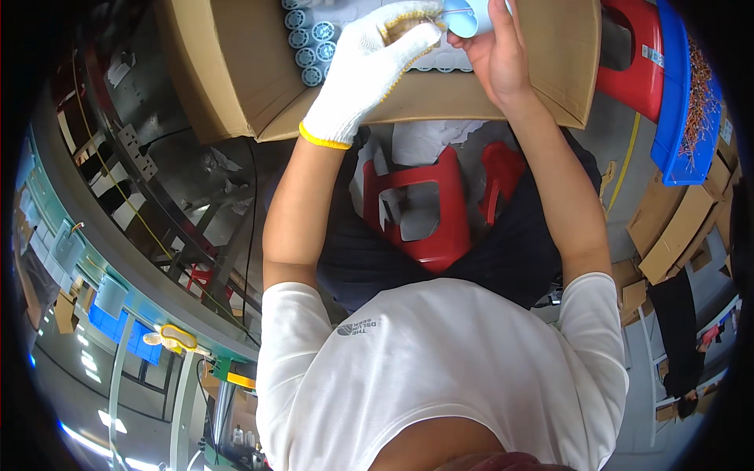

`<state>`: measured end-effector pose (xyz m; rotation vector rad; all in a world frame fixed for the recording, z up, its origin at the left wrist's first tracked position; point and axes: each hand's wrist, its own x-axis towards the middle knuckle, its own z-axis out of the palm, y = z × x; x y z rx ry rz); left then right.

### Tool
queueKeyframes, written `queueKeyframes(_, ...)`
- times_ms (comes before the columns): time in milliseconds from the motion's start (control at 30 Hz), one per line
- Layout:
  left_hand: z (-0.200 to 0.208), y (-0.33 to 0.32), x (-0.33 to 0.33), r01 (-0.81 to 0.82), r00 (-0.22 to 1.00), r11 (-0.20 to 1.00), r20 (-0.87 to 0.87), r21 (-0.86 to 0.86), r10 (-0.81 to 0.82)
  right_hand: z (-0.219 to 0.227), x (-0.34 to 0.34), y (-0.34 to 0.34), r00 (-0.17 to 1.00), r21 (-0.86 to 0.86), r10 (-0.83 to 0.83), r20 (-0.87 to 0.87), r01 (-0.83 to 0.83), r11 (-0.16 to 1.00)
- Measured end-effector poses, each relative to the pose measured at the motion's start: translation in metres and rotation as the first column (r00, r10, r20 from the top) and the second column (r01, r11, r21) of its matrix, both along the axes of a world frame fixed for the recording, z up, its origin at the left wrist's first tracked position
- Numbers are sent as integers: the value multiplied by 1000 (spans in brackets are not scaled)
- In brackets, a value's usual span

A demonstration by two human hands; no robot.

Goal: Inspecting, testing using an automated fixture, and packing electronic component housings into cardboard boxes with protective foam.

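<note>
My left hand, in a white knit glove with a yellow cuff, reaches into an open cardboard box and is closed near the rows of light-blue cylindrical cells standing in it. My bare right hand grips a light-blue cylindrical piece at the top edge of the picture, right beside the gloved fingers. What the gloved fingers pinch is hidden. My white-sleeved arms stretch up from the lower edge.
A red plastic stool stands under the box between my legs. Another red stool and a blue bin of small copper-coloured parts sit at the right. Cardboard boxes lie lower right. A curved conveyor line runs along the left.
</note>
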<state>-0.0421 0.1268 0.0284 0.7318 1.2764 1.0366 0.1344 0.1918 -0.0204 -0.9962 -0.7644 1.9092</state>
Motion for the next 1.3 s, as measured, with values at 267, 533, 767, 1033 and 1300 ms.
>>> queueKeyframes(267, -5, -1, 0, -41, 999, 999, 24, -6, 41, -8, 5, 5, 991, -126, 17, -136, -34, 991)
queueKeyframes(533, 3, 3, 2, -153, 986, 987, 64, -44, 156, 2, 0, 1, 990, -126, 69, -123, -85, 988)
queueKeyframes(767, 0, 2, 3, -126, 992, 992, -8, -15, 126, -6, 5, 3, 992, -94, 57, -113, -68, 993)
queueKeyframes(1033, 7, -1, 8, -80, 997, 995, -17, 52, 81, -12, 7, 3, 990, -30, 102, -102, -106, 994)
queueKeyframes(1300, 2, -3, 7, -1, 1000, 998, 13, 59, 0, -7, 0, 2, 991, -40, 13, -132, -19, 999)
